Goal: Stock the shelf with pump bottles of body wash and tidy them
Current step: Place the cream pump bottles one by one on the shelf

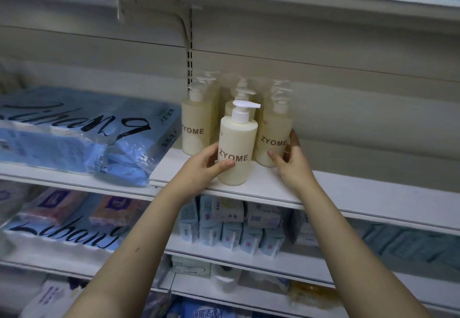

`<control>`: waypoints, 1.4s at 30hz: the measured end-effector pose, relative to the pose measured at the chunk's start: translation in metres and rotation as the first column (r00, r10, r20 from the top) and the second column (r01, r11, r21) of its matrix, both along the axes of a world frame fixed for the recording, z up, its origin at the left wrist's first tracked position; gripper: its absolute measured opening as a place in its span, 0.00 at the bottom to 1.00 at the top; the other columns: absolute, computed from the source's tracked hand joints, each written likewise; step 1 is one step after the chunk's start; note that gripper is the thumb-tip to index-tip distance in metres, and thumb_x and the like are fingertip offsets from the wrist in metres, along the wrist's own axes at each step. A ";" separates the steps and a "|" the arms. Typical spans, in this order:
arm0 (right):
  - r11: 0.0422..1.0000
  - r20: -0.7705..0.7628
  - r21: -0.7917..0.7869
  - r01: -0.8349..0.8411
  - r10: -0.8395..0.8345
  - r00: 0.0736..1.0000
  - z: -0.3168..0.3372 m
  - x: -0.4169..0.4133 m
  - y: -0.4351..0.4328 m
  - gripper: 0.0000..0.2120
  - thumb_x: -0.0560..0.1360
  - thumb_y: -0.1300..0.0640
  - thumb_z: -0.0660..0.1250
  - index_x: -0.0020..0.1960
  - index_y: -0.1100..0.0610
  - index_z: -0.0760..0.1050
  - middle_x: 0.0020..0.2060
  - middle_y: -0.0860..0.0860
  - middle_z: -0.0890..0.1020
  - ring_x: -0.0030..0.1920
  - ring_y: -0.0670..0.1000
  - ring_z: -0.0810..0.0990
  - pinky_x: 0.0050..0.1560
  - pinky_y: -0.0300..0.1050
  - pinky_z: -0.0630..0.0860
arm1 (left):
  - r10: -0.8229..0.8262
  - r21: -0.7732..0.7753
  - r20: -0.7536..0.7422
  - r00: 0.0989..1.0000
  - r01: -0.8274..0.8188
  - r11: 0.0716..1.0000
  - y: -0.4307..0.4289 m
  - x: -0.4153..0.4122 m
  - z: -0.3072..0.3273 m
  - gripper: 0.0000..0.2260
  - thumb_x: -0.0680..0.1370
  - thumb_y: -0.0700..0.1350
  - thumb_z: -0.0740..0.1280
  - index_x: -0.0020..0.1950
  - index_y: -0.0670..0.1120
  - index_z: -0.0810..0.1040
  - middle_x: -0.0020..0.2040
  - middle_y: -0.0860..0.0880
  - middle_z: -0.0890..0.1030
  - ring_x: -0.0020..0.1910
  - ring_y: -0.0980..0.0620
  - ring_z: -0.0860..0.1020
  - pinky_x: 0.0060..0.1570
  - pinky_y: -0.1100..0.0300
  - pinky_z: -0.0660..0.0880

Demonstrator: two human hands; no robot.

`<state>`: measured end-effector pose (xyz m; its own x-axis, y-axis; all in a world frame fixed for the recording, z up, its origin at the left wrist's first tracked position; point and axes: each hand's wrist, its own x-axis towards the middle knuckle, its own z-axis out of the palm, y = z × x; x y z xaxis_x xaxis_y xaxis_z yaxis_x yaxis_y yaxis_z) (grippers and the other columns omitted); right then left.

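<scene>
Several cream pump bottles marked ZYOME stand in three rows on a white shelf (348, 193). The front middle bottle (237, 140) stands upright near the shelf's front edge, its white pump pointing right. My left hand (206, 165) grips its lower left side, thumb across the label. The front right bottle (272, 138) stands a little further back. My right hand (290, 160) curls round its lower right side, fingers behind it and thumb in front. The front left bottle (195, 128) stands untouched. Bottles behind them show mostly their pumps.
Blue plastic-wrapped tissue packs (82, 133) lie on the same shelf to the left, close to the bottles. To the right of the bottles the shelf surface is bare. A shelf overhead holds more packs. Lower shelves carry small boxes (234, 228) and tissue packs.
</scene>
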<state>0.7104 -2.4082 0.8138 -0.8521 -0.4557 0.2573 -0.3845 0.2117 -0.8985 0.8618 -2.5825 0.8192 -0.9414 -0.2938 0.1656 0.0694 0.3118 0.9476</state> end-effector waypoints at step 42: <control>0.540 0.240 -0.471 0.698 -0.683 0.690 0.037 0.400 0.263 0.13 0.74 0.48 0.65 0.58 0.44 0.78 0.56 0.43 0.83 0.60 0.47 0.81 0.60 0.48 0.75 | -0.493 0.270 -0.229 0.840 0.541 0.797 0.239 0.211 0.042 0.13 0.77 0.52 0.64 0.61 0.57 0.78 0.58 0.62 0.81 0.60 0.63 0.77 0.67 0.51 0.72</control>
<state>1.1102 -2.1447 0.8504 -0.8565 0.4626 0.2289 -0.2904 -0.0653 -0.9547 1.0730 -2.3433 0.8616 -0.9412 0.1716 0.2910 0.2736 -0.1178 0.9546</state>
